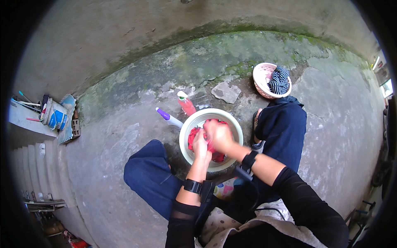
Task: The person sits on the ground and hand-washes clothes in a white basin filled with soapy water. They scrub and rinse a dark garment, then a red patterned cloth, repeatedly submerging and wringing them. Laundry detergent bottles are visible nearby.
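Observation:
A pale round basin (236, 124) stands on the ground between my knees, with a red cloth with dark markings (193, 136) in it. Over the basin my left hand (201, 145) grips part of the cloth. Close beside it, my right hand (218, 133) is closed on the same cloth; it is blurred by motion. Beyond the basin's rim stands a bottle of pinkish-red liquid (187, 106) with a white and green top. Left of that, a white bottle with a purple top (169, 117) leans or lies near the rim.
A pink and white basket-like basin (262, 88) holds a striped dark cloth (279, 80) beyond my right knee. A flat broken stone slab (226, 92) lies nearer the middle. At the left are a white bucket (55, 115), a perforated brick (76, 127) and concrete steps (32, 167). A mossy wall curves behind.

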`<action>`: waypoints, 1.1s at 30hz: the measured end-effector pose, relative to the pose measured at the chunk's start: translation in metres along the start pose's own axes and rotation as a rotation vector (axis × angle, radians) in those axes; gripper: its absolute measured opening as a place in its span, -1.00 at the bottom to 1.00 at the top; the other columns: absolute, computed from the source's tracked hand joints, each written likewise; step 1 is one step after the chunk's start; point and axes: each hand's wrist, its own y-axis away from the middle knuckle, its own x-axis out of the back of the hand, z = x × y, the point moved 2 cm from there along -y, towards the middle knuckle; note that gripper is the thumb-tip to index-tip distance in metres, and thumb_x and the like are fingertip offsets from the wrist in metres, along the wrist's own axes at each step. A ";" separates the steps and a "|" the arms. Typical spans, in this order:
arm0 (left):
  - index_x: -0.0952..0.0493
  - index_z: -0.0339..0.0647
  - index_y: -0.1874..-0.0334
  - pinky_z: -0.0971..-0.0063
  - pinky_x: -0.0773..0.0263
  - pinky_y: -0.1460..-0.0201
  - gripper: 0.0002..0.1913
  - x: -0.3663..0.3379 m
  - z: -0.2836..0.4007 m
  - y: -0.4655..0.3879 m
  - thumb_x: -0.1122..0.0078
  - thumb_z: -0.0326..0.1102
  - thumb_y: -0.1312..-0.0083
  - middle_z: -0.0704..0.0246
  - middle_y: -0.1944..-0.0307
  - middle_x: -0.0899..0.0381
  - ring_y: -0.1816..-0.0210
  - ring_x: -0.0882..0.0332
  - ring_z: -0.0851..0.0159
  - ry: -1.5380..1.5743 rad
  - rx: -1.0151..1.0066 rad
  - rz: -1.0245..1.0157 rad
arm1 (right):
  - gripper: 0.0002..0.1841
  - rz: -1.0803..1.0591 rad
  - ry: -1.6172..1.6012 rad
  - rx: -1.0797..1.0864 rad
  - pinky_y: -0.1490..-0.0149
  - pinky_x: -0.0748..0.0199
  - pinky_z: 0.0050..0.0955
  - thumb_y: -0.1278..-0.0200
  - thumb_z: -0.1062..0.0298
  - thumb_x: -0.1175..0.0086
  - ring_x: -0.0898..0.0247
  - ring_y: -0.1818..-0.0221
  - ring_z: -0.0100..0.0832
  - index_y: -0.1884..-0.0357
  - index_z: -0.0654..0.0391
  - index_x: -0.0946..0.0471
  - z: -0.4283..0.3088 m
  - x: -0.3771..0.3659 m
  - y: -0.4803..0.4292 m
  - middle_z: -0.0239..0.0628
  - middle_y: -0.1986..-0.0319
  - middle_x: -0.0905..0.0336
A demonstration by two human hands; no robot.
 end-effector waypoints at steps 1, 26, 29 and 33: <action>-0.45 -0.19 0.24 0.51 -0.42 0.13 -0.83 -0.006 0.007 0.004 0.07 -0.26 -0.40 0.39 0.35 -0.48 0.22 -0.49 0.41 -0.038 -0.046 -0.138 | -0.74 0.049 -0.182 -0.286 0.42 -0.43 -0.24 -0.32 0.22 0.08 -0.47 0.59 -0.15 0.40 0.18 -0.52 0.014 0.001 -0.004 -0.07 0.58 -0.53; -0.34 -0.22 -0.03 0.50 -0.38 -0.01 -0.60 -0.005 0.063 0.018 0.00 -0.62 -0.11 0.17 0.01 -0.42 -0.04 -0.41 0.31 -1.023 -0.625 -0.128 | -0.90 -0.177 -1.047 -0.456 0.56 -0.35 -0.61 -0.10 0.50 -0.08 -0.38 0.54 -0.66 0.31 0.16 -0.50 0.045 0.027 -0.025 -0.44 0.50 -0.47; -0.45 -0.28 0.11 0.51 -0.37 0.04 -0.78 0.002 0.063 0.013 0.09 -0.50 -0.21 0.23 0.12 -0.47 0.02 -0.42 0.37 -1.034 -0.365 -0.339 | -0.86 0.098 -0.408 -0.175 0.24 -0.45 -0.43 -0.13 0.41 0.02 -0.46 0.39 -0.45 0.34 0.22 -0.53 0.066 0.033 -0.035 -0.23 0.51 -0.49; -0.46 -0.33 0.10 0.51 -0.37 0.03 -0.74 0.006 0.044 0.001 0.21 -0.40 -0.29 0.28 0.19 -0.50 0.09 -0.44 0.38 -0.410 -0.167 -0.296 | -0.76 -0.227 -0.716 -0.332 0.03 -0.37 -0.34 -0.17 0.34 0.16 -0.47 0.18 -0.21 0.31 0.25 -0.51 0.066 0.019 -0.034 -0.02 0.33 -0.53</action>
